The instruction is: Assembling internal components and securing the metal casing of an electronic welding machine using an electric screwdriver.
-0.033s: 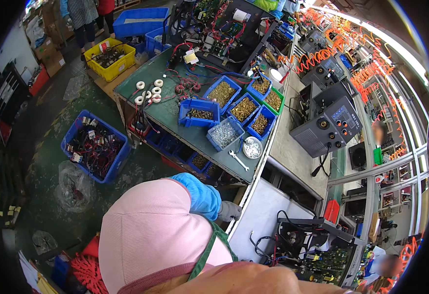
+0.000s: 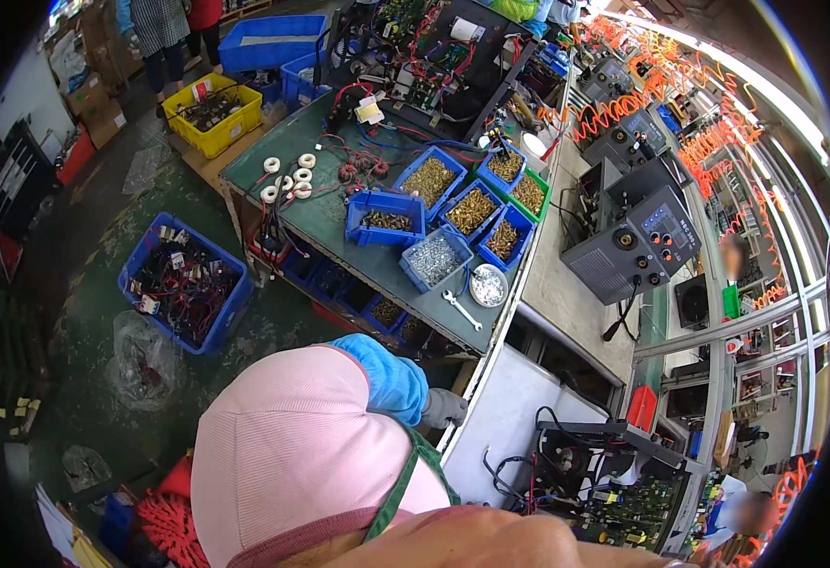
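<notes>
Grey-gloved left hand at long pale bench-edge rail; finger state hidden, can't tell. Silver metal wrench ahead on green benchtop, slanting far-left to near-right. Right hand unseen.

Factory workshop, workbench, parts bins, wrench, circuit boards

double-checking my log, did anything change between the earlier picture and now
Nothing visibly changed: nothing moved, and nothing in view was taken hold of or let go. The gloved left hand stays at the white edge; whether its grip is closed on anything is unclear. The wrench and blue tray stayed put. The right hand is out of view.
</notes>
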`<move>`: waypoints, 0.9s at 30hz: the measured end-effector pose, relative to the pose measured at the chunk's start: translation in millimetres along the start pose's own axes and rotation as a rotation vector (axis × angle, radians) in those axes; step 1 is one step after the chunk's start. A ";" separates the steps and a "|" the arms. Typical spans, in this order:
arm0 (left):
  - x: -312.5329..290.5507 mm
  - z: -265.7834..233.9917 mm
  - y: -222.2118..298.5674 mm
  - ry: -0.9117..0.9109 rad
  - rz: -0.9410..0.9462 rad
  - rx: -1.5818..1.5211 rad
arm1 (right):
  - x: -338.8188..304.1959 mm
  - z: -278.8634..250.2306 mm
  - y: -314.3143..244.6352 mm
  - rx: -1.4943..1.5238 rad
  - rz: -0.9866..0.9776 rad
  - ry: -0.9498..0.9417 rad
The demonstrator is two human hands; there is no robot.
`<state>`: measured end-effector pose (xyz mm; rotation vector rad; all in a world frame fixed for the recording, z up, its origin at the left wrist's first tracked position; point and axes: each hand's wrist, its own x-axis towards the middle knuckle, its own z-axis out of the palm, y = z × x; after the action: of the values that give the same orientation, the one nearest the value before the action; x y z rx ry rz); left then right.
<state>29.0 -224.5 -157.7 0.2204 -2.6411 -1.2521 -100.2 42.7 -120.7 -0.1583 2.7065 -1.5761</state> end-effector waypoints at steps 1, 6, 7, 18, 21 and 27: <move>-0.2 1.0 -0.8 0.004 0.000 -0.001 | 2.3 0.4 4.9 0.002 0.000 -0.001; -0.4 1.8 -0.9 0.002 -0.019 -0.001 | 24.3 0.2 45.5 0.036 -0.022 -0.053; 0.1 -0.7 1.6 -0.016 -0.038 0.000 | 31.7 1.0 57.6 -0.056 -0.043 -0.092; -0.6 1.2 0.5 0.002 -0.034 -0.020 | 19.5 3.6 43.2 0.169 0.054 -0.041; -2.2 -3.0 4.7 -0.003 -0.042 -0.016 | 16.3 3.4 35.2 0.126 0.026 -0.045; -2.2 0.9 1.4 0.016 -0.023 -0.014 | 13.5 0.6 30.7 0.050 -0.021 -0.052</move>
<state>30.8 -222.5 -157.5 0.2584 -2.6229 -1.2696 -116.2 56.0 -147.0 -0.2237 2.6330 -1.6196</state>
